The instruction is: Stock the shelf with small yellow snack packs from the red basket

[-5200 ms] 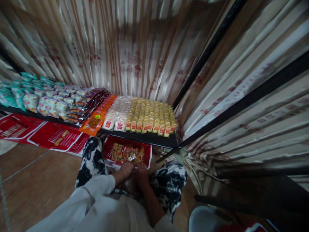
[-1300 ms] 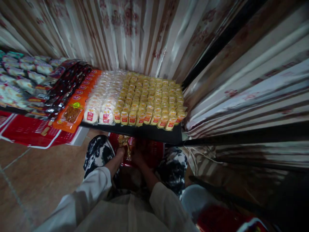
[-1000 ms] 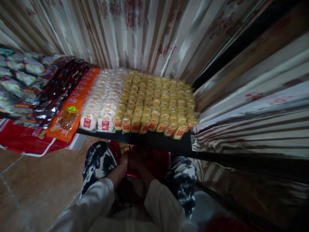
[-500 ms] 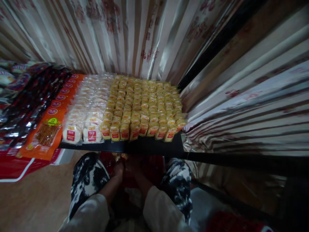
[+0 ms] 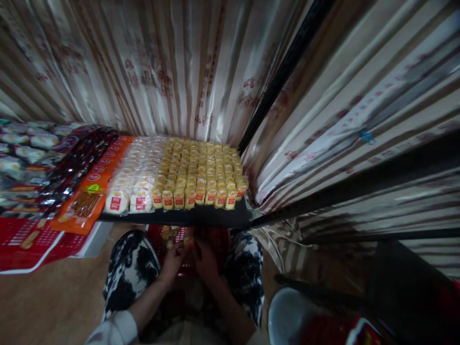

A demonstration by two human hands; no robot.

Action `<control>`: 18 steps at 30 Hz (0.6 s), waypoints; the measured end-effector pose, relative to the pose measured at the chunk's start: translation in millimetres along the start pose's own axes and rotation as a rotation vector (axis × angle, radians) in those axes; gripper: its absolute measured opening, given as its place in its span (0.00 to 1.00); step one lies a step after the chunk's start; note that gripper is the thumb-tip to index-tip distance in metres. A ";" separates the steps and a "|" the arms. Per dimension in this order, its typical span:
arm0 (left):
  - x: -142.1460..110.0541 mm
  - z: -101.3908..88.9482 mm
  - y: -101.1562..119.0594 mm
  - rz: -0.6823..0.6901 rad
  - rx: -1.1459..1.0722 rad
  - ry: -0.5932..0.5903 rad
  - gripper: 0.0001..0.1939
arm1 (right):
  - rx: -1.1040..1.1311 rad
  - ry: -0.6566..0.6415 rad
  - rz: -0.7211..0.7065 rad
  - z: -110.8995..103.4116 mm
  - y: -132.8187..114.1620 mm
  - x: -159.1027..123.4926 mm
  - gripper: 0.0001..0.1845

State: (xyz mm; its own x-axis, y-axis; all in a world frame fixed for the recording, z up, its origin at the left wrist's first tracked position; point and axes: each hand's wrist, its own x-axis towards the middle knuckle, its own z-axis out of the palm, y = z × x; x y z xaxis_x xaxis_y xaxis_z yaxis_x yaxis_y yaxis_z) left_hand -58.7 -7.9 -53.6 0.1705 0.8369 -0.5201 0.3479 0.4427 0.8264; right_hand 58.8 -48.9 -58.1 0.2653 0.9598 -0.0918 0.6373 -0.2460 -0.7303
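Observation:
My left hand (image 5: 173, 258) and my right hand (image 5: 205, 256) meet low between my knees, just under the front edge of a black shelf (image 5: 201, 216). Both reach into a red box (image 5: 219, 239) of small yellow snack packets (image 5: 168, 234). The fingers of each hand are curled around packets, though the dim light hides how many. On the shelf above lie neat rows of the same yellow packets (image 5: 201, 175) and white round packets (image 5: 134, 179).
An orange snack pack (image 5: 84, 203) and dark packs (image 5: 68, 163) lie further left on the shelf. Red cartons (image 5: 32, 239) sit on the brown floor at left. Striped curtains (image 5: 172, 62) hang behind and at right. A white round object (image 5: 287, 316) is at lower right.
The camera has tilted and shifted, so the shelf sits higher and further left. My hands have drawn back from deep under the shelf toward me, and my sleeves have slid back from my forearms.

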 end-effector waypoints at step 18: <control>-20.1 7.8 109.2 0.548 0.107 0.148 0.17 | 0.162 0.374 -0.132 -80.8 -61.7 59.5 0.20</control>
State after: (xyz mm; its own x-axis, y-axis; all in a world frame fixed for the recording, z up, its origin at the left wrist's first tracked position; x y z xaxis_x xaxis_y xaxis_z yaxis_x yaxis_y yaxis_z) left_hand -17.0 21.1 45.4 0.2242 0.9743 0.0201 0.3373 -0.0970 0.9364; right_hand 93.8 12.4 36.2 0.4521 0.8593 0.2392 0.5694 -0.0716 -0.8190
